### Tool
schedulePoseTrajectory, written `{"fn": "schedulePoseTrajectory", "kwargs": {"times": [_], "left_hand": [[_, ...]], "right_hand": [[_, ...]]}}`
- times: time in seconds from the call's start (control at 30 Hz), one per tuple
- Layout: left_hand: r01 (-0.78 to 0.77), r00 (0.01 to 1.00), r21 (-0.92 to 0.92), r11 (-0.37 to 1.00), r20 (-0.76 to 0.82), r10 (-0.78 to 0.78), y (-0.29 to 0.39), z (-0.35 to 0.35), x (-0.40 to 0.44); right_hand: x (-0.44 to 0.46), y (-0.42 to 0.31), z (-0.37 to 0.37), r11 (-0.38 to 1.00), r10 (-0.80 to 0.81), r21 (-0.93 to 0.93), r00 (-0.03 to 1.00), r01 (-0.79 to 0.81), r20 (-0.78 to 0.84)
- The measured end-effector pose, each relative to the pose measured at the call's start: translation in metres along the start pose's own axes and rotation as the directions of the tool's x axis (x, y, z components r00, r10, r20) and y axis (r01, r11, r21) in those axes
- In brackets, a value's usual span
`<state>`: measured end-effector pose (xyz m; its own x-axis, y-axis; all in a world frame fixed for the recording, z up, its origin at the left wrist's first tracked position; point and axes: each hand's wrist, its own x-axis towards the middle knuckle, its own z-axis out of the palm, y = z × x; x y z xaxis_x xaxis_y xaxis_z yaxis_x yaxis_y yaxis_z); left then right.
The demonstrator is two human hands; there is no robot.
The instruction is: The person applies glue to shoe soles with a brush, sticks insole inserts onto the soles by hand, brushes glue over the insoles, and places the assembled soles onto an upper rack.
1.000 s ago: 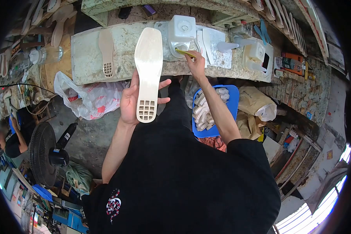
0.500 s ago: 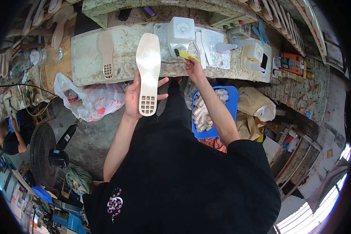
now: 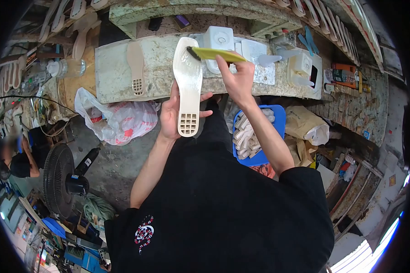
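Observation:
My left hand (image 3: 171,116) supports a cream shoe sole (image 3: 189,93) from beneath, its fingers reaching past the right edge. The sole's forefoot looks wet and shiny, and its heel has a grid of square holes. My right hand (image 3: 240,79) grips a brush (image 3: 218,54) with a yellow-green handle. Its dark bristles touch the sole's forefoot near the toe end. Behind the brush, a white plastic container (image 3: 220,37) stands on the bench. Another sole (image 3: 135,63), more beige, lies flat on the bench to the left.
The worn workbench (image 3: 114,82) runs across the front. A second white container (image 3: 299,63) is at right. Below hang a white plastic bag (image 3: 123,120) and a blue bin (image 3: 278,123) holding several pale pieces. A black fan (image 3: 61,179) stands left, near another person (image 3: 25,159).
My right hand has swung the brush left from beside the white container onto the sole's forefoot. The sole stays in my left hand; the whole view has shifted slightly.

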<state>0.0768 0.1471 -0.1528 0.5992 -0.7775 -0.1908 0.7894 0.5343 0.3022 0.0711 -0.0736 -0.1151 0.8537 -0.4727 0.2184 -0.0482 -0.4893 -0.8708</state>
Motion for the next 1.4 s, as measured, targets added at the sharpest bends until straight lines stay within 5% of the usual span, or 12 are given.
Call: {"fn": "schedulePoseTrajectory", "kwargs": {"times": [0.27,0.37,0.5,0.6,0.7,0.8,0.87,0.93,1.03,1.13,1.23,1.4], "left_hand": [[-0.059,0.998,0.033,0.998,0.021,0.058,0.009,0.02,-0.012],[-0.083,0.997,0.054,0.995,0.01,0.083,0.012,0.023,-0.013],[-0.074,0.996,0.016,0.997,0.052,0.073,0.01,0.031,-0.015],[-0.063,0.998,0.064,0.996,-0.011,0.064,0.012,0.032,-0.017],[-0.079,0.996,0.026,0.997,0.043,0.078,0.014,0.034,-0.016],[-0.112,0.992,-0.06,0.992,0.058,0.115,0.014,0.035,-0.017],[-0.052,0.996,0.124,0.991,-0.069,0.061,0.022,0.033,-0.019],[-0.102,0.991,-0.154,0.983,0.065,0.113,0.025,0.041,-0.012],[-0.135,0.988,-0.109,0.985,-0.088,0.126,0.03,0.047,-0.012],[-0.222,0.975,-0.085,0.971,-0.026,0.22,0.038,0.061,-0.002],[-0.248,0.968,0.001,0.969,-0.031,0.248,0.045,0.062,0.001],[-0.31,0.951,-0.122,0.943,-0.051,0.306,0.055,0.059,0.009]], "right_hand": [[0.003,-0.044,-0.005,0.877,-0.465,-0.088,0.881,0.472,0.089],[-0.008,-0.058,-0.008,0.87,-0.489,0.131,0.864,0.475,0.12],[0.021,-0.054,0.001,0.88,-0.471,-0.092,0.879,0.465,-0.066],[0.002,-0.071,-0.003,0.837,-0.547,0.123,0.82,0.533,0.167],[0.009,-0.066,-0.002,0.875,-0.48,0.014,0.873,0.483,-0.089],[0.003,-0.068,-0.005,0.851,-0.516,-0.04,0.848,0.524,0.124],[-0.014,-0.077,-0.004,0.832,-0.548,0.217,0.815,0.51,0.185],[-0.018,-0.079,-0.009,0.881,-0.462,0.157,0.882,0.446,0.095],[-0.014,-0.074,-0.008,0.858,-0.512,0.068,0.845,0.508,0.152],[-0.04,-0.09,-0.009,0.804,-0.579,0.321,0.784,0.501,0.226],[-0.034,-0.089,-0.01,0.852,-0.523,0.07,0.84,0.519,0.143],[-0.063,-0.102,-0.014,0.702,-0.71,0.378,0.635,0.604,0.304]]}}
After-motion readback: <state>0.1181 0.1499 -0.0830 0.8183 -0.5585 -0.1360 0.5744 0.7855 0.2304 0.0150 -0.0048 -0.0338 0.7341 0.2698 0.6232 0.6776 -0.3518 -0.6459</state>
